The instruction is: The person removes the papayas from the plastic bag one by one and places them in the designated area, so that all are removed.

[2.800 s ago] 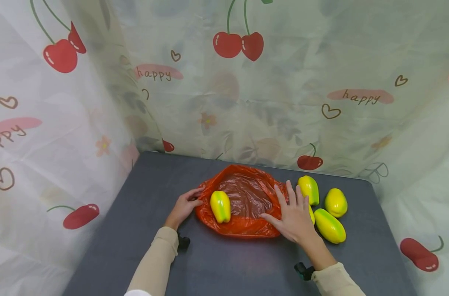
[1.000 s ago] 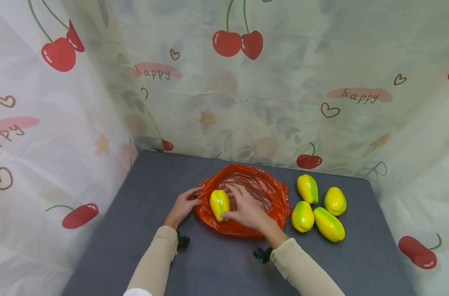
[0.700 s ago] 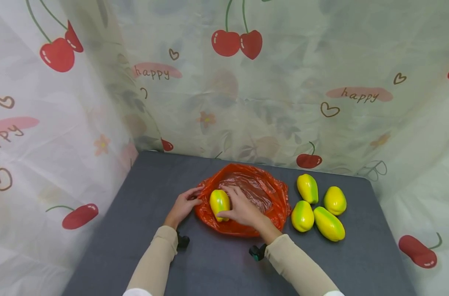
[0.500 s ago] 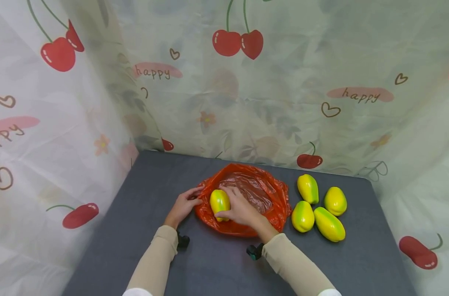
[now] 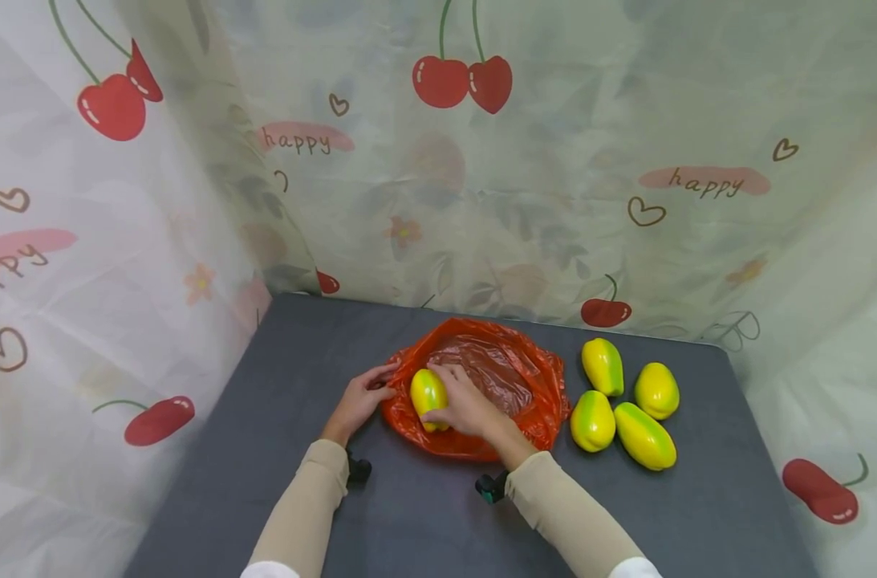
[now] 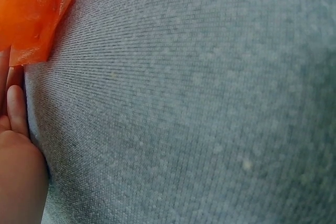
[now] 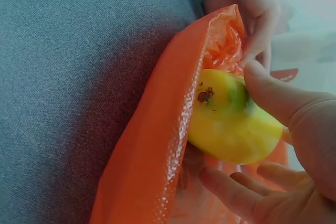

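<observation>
A red plastic bag (image 5: 492, 365) lies with its mouth spread wide on the dark grey table. At its left rim my left hand (image 5: 359, 405) holds the edge with its fingers; in the left wrist view an orange-looking flap of the bag (image 6: 37, 14) covers some of them. Inside the bag's left part sits a glossy yellow-green fruit like a small papaya (image 5: 427, 391). My right hand (image 5: 467, 405) reaches in and grips this fruit from the right. The right wrist view shows the thumb (image 7: 273, 95) on the fruit (image 7: 231, 129), the other fingers below it.
Right of the bag lie several similar yellow-green fruits, among them a near-left one (image 5: 593, 421) close to the bag and a far-right one (image 5: 656, 391). A cherry-printed curtain (image 5: 481, 201) hangs behind the table (image 5: 409, 522) and at both sides.
My right hand has moved left from the bag's right rim to the fruit inside, and its thumb and fingers have come round it. The left hand has stayed at the left rim.
</observation>
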`<state>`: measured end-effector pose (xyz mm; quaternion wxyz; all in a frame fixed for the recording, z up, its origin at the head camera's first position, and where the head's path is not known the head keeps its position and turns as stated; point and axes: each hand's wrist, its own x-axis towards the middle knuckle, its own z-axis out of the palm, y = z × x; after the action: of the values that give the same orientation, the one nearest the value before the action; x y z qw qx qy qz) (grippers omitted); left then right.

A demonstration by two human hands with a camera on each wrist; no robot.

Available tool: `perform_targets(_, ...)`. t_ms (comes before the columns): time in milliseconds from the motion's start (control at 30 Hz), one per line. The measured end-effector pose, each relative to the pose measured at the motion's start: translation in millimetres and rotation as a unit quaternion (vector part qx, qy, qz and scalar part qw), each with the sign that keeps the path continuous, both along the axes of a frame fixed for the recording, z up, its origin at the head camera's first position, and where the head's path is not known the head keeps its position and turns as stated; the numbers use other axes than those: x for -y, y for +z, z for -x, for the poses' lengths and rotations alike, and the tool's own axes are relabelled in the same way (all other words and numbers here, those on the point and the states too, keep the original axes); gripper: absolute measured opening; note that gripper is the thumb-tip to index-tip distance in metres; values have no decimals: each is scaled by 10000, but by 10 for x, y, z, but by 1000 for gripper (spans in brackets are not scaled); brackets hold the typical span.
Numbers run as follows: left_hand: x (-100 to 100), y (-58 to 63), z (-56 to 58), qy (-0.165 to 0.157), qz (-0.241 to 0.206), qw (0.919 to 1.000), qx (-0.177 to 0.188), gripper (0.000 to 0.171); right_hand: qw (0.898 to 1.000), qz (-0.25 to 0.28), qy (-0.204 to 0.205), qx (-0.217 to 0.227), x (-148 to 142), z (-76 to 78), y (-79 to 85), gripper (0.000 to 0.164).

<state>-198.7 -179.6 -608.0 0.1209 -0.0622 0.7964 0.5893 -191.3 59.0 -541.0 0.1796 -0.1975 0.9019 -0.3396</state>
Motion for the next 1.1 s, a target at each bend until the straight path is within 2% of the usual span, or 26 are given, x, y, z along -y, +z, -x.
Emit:
perform_targets(300, -6, 31, 15, 41, -28, 10000, 42, 46, 10000, -29, 23, -16, 13, 18, -43, 87)
perform_targets(700, -14, 30, 26, 51, 48, 10000, 43, 46, 9999, -144, 45, 11, 22, 21, -18, 86)
perform_targets(1100, -12, -10, 14, 129, 4, 9999, 57, 46, 9997, 124, -16, -187, -80, -21, 40, 85)
